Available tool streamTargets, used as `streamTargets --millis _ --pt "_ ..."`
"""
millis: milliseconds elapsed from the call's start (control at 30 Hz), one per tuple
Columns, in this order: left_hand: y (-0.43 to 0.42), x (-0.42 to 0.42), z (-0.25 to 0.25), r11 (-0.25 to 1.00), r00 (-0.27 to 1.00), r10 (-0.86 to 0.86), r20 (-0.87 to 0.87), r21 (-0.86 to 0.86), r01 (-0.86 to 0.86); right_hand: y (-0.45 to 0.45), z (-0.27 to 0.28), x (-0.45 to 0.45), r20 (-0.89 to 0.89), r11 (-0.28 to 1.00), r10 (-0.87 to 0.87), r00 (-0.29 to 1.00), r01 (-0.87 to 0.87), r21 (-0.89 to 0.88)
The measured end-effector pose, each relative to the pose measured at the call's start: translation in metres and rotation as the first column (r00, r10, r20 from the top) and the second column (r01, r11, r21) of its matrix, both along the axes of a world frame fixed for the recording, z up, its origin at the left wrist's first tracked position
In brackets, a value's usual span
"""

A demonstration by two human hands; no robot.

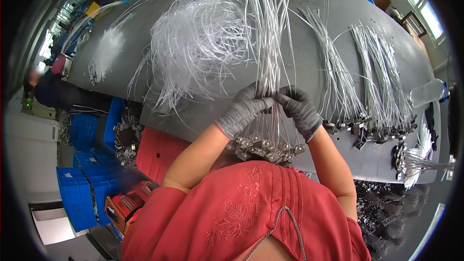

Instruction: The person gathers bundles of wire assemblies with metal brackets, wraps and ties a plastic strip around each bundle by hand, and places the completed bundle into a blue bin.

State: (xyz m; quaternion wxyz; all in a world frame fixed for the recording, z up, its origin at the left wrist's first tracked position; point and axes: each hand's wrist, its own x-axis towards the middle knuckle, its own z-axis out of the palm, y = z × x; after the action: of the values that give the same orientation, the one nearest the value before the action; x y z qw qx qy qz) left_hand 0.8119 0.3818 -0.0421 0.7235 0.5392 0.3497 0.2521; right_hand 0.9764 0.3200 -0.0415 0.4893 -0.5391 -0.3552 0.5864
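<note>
A thick bundle of silvery-white wires (269, 34) runs away from me over the grey table. Small metal parts (266, 149) hang in a cluster at its near end, close to my chest. My left hand (244, 110), in a grey knit glove, is closed around the bundle's left side above the metal parts. On the other side my gloved right hand (300, 111) has its thumb and fingertips pinched together against the bundle. Whether the right fingers hold single wires or a small tie cannot be made out.
Left of the bundle lies a tangled pile of clear, thin strands (198, 43). More wire bundles (333, 63) with metal ends lie at right, near a plastic bottle (427, 93). Blue bins (77, 191) and a red stool-like surface (157, 152) are at left. Another person (60, 89) is at the far left.
</note>
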Motion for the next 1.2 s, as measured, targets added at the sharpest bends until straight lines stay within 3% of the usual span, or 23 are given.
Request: streamTargets --millis 167,567,667,867,967,1067,1200 --pt "-0.001 -0.002 -0.003 1.000 0.997 -0.005 0.074 -0.031 0.007 0.001 -0.007 0.005 -0.049 0.997 0.011 0.999 -0.006 0.081" --pt "-0.003 0.003 -0.012 0.995 1.000 -0.010 -0.022 0.104 0.012 -0.002 -0.003 0.001 -0.174 0.988 0.089 0.981 -0.065 0.138" --pt "-0.008 0.006 0.004 0.991 0.998 -0.001 -0.066 0.136 0.010 -0.001 0.000 0.000 -0.113 0.993 0.088 0.990 -0.078 0.086" --pt "-0.004 0.005 -0.011 0.983 0.993 -0.014 -0.118 0.181 0.036 0.004 0.005 -0.006 0.049 1.000 -0.007 0.999 0.009 -0.030" --pt "-0.008 0.007 0.004 0.992 0.991 0.033 -0.128 0.123 -0.017 0.004 0.005 -0.007 0.144 0.999 -0.017 0.989 0.011 0.041" --pt "-0.009 0.005 0.008 0.999 1.000 0.003 -0.016 0.043 -0.002 0.002 0.006 -0.002 0.033 0.997 0.021 0.999 -0.024 0.074" --pt "-0.006 -0.001 0.000 0.997 0.998 -0.057 0.034 0.059 0.055 -0.001 0.004 0.004 -0.037 0.989 0.053 0.998 -0.047 0.140"
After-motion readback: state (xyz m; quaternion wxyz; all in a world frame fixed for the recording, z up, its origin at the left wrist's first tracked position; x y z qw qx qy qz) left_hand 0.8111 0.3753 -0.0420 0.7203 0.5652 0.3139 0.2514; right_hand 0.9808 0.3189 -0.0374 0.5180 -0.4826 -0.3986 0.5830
